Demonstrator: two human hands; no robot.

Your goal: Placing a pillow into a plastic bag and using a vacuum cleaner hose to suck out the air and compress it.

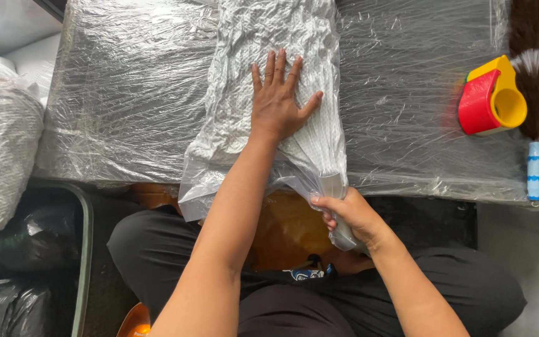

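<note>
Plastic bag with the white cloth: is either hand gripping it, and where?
The right hand grips the plastic bag by its gathered open end at the table edge. The left hand only presses flat on it.

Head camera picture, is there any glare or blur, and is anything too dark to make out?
Head view: sharp overall; the plastic-wrapped table throws soft white glare off its wrinkles. Left hand, pressed flat on the bagged white cloth, and right hand, gripping the bag's end, show no motion blur. The dark bags at lower left sit in shadow, with little detail visible.
</note>
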